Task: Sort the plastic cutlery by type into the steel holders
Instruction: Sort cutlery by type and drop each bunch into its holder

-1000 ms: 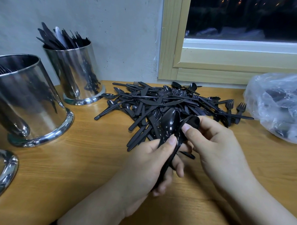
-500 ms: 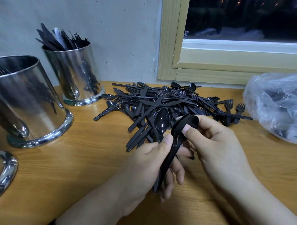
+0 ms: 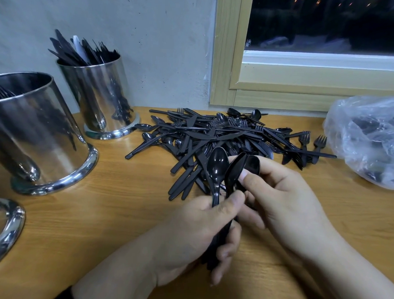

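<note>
Hidden in the left hand (image 3: 201,235): most of the spoon handles, a dark bundle running down through the curled fingers, thumb pressed across the front; exact count of spoons hard to make out. Clear above the fist: one black spoon (image 3: 217,167), bowl up and facing the camera, long axis near upright, leaning slightly away toward the pile. Just beside it, a second spoon (image 3: 235,171) seen edge-on, bowl up as well, pinched between thumb and fingers of the right hand (image 3: 286,205); behind that thumb, a third spoon bowl (image 3: 252,164), partly covered, handle out of sight. Right-hand fingers curled, clamped on the spoons; both hands touching at the bundle, low over the wooden table (image 3: 112,213).

Beyond the hands, the loose pile of black cutlery (image 3: 226,137): forks, knives and spoons crossed every way, individual pieces hard to separate near the middle. At the back left, a steel holder (image 3: 103,100) against the wall, filled with knives (image 3: 69,48) standing handles-down and fanned leftward. Nearer, a larger steel holder (image 3: 40,138), cut by the left edge, fork tines (image 3: 2,92) dimly visible inside. At the lower left, only the shiny base ring of a third holder (image 3: 5,233), the rest cut off. Far right, a clear plastic bag (image 3: 368,141), cut by the edge, dark contents blurred by the film.
</note>
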`<state>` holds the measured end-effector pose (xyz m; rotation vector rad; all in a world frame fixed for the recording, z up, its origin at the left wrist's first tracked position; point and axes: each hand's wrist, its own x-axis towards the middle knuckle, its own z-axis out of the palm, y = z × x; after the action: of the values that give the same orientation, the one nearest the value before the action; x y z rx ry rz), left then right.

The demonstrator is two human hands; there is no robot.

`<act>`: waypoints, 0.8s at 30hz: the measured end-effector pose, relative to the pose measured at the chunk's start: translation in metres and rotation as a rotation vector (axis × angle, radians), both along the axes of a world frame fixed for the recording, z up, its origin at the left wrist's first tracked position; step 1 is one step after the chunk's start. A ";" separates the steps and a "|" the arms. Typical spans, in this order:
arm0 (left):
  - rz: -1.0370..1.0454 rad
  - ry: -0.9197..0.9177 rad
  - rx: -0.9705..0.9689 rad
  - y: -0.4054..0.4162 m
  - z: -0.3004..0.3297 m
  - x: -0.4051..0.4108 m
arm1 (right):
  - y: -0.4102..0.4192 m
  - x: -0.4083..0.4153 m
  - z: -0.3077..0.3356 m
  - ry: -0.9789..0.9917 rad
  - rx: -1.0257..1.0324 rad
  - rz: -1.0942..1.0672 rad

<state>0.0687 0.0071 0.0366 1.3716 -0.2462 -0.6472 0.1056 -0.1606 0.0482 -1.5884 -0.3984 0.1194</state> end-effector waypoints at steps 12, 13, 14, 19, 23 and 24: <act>-0.106 0.033 0.022 -0.001 -0.005 0.000 | 0.006 -0.008 0.007 0.111 0.056 0.094; -0.031 0.032 0.014 -0.002 -0.006 0.001 | 0.006 -0.007 0.008 0.105 0.050 0.059; 0.059 0.009 0.024 -0.002 -0.008 0.003 | 0.006 -0.005 0.008 0.113 0.059 0.022; 0.266 -0.179 0.183 -0.001 -0.013 0.005 | 0.002 0.000 0.004 -0.004 -0.083 -0.108; 0.508 -0.160 0.132 0.007 -0.006 0.010 | -0.008 0.007 0.003 -0.113 -0.288 -0.225; 0.594 -0.174 0.143 0.010 -0.006 0.012 | -0.012 0.010 0.002 -0.182 -0.459 -0.257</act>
<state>0.0811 0.0173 0.0307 1.5438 0.0766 -0.0507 0.1155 -0.1728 0.0503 -2.0986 -0.3173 -0.1428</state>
